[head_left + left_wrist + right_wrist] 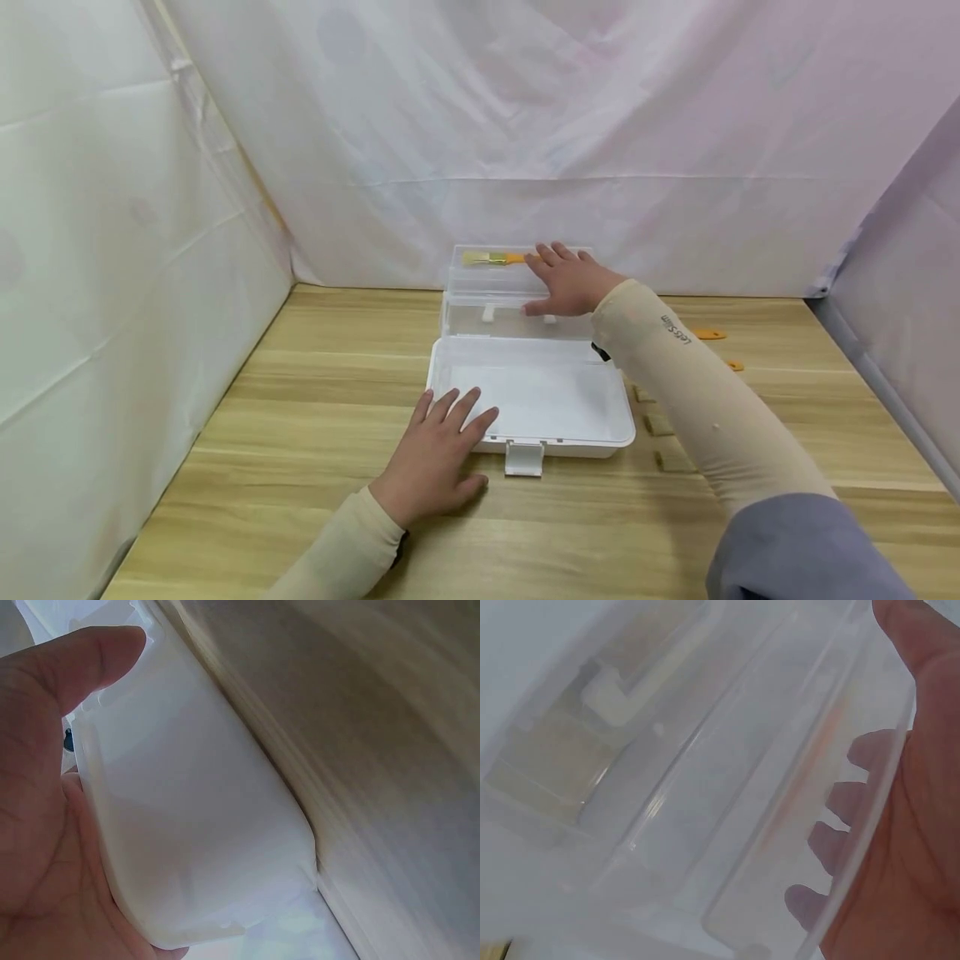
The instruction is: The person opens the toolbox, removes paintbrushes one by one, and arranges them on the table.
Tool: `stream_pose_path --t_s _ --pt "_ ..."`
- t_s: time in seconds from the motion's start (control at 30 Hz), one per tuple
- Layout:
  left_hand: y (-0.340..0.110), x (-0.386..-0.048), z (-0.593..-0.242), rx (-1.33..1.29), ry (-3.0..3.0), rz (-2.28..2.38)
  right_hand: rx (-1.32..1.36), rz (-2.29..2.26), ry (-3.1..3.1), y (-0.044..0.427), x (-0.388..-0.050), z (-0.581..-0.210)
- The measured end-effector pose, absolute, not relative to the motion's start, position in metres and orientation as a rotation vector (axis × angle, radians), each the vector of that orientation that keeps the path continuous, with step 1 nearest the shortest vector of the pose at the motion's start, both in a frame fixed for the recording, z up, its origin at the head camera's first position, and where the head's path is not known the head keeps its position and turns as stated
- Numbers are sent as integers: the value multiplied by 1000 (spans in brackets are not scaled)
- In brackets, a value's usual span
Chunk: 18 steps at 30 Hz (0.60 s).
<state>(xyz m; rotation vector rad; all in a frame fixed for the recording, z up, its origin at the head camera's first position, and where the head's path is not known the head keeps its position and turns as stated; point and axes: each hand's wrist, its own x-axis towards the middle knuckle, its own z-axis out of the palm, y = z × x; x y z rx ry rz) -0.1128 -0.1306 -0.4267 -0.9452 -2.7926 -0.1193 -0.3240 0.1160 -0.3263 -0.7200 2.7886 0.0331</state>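
A white plastic box [528,400] stands with its translucent upper part [468,315] raised behind it. A flat brush with pale bristles and an orange handle [495,259] lies at the far end of that part. My right hand [576,283] spreads its fingers over the handle's right end and touches the plastic; in the right wrist view its fingertips [847,802] show through it. My left hand [433,467] rests on the box's front left corner with fingers spread over the rim. In the left wrist view its thumb [105,656] lies against the front wall.
A white latch [523,458] hangs from the box's front. Right of the box, partly behind my right sleeve, lie several more brushes, showing orange handle ends [708,334] and pale bristles [673,461]. White cloth [525,125] encloses the wooden table [322,417] at the back and sides.
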Motion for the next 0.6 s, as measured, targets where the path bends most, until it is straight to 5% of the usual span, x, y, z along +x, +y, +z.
stream_pose_path --t_s 0.6 --pt "-130 -112 -426 -935 -2786 -125 -787 79 2828 103 -330 -341"
